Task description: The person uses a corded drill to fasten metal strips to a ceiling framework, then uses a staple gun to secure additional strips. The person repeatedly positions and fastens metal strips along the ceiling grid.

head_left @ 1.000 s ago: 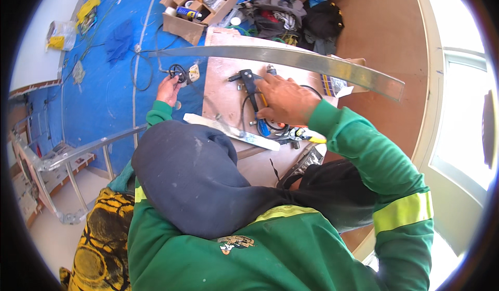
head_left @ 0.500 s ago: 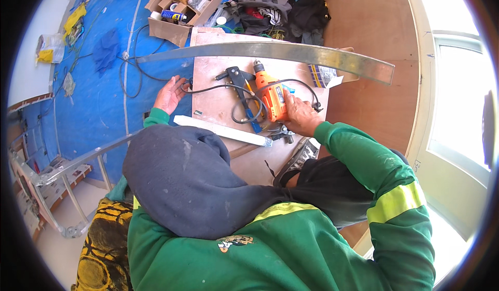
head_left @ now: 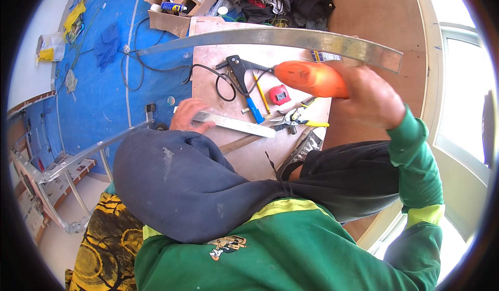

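My right hand point(head_left: 371, 96) grips an orange power drill point(head_left: 306, 78), lifted at the right above the wooden board point(head_left: 210, 41). My left hand point(head_left: 189, 115) has its fingers apart at a white-and-silver flat strip point(head_left: 241, 126) near the board's left edge; I cannot tell if they touch. On the board are a hand riveter point(head_left: 241, 75) with blue grip, a yellow pencil point(head_left: 260, 88), a red tape measure point(head_left: 279, 95), yellow-handled snips point(head_left: 312, 123) and a loop of black cable point(head_left: 224, 89). A long metal bar point(head_left: 270, 40) stretches across the board's far part.
A cardboard box point(head_left: 184, 18) of supplies and a heap of dark bags and cloth point(head_left: 306, 5) lie beyond. Blue sheeting point(head_left: 109, 98) covers the left floor, with an aluminium ladder point(head_left: 73, 163). A plywood panel point(head_left: 377, 15) and window point(head_left: 460, 98) are at the right.
My right hand has picked up the drill from among the tools and raised it rightward. My left hand has left the black cord and plug and moved down toward the strip.
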